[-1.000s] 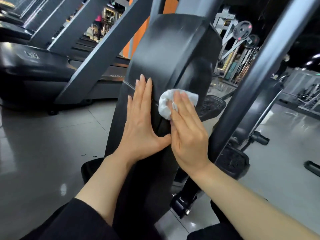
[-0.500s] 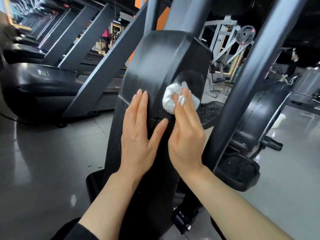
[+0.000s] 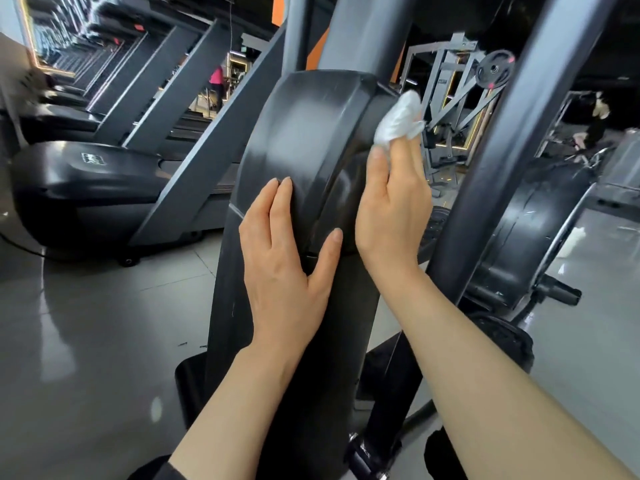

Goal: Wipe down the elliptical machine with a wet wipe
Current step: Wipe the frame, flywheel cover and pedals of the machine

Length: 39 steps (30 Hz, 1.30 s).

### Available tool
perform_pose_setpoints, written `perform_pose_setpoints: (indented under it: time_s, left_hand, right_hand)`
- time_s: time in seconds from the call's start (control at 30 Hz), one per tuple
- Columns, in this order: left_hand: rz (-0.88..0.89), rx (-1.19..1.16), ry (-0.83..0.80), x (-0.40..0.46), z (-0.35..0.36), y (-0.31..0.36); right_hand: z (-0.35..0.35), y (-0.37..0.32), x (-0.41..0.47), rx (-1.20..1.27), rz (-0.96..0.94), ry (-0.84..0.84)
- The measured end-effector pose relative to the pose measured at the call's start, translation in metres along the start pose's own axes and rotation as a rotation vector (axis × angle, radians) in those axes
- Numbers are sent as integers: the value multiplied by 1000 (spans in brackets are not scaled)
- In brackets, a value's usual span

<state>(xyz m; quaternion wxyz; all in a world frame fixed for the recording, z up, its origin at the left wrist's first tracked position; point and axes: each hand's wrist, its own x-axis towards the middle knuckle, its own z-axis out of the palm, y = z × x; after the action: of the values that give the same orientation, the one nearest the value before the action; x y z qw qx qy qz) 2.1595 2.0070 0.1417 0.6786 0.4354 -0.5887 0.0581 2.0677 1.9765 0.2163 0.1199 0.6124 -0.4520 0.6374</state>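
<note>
— Pressing with which hand?
— Right hand (image 3: 391, 206) holds the wipe (image 3: 398, 121) bunched under its fingertips, against the black cover (image 3: 311, 133) of the elliptical, at its 2 o'clock edge.
— And the left hand (image 3: 284, 268)?
— Flat on the cover, fingers straight, thumb spread toward 1 o'clock.

Right of housing (image 3: 304, 140): narrow gap, boxed in by swing arm (image 3: 512, 140).
Left: open floor (image 3: 86, 323) before treadmills (image 3: 90, 181).
</note>
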Motion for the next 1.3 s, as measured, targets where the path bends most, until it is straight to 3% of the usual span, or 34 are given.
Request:
perform_pose_setpoints:
  time_s: [0.2, 0.37, 0.5, 0.7, 0.87, 0.97, 1.1, 1.2, 1.3]
  left_hand:
    - [18, -35, -16, -1, -1, -7]
    - [-2, 1, -114, -9, -9, -11]
    - [-58, -26, -128, -14, -14, -15]
    - [-66, -35, -142, -15, -13, -10]
    - [-59, -47, -185, -18, -18, -12]
    - [-59, -49, -212, -20, -22, -12]
    - [-67, -55, -244, -21, -26, -12]
    - [-82, -60, -251, -24, -28, -12]
    - [-81, -50, -239, -24, -26, -10]
  right_hand:
    - [4, -7, -13, -52, -191, -127]
    - [-3, 20, -56, 128, 135, -35]
    - [-14, 20, -110, 207, 43, 13]
    - [-9, 9, -61, 231, 100, 223]
    - [-8, 15, -105, 195, 106, 115]
    - [-6, 6, -91, 198, 165, 180]
    - [-2, -2, -86, 184, 61, 187]
    - [-5, 15, -113, 145, 195, 150]
    - [-4, 12, -112, 141, 236, 229]
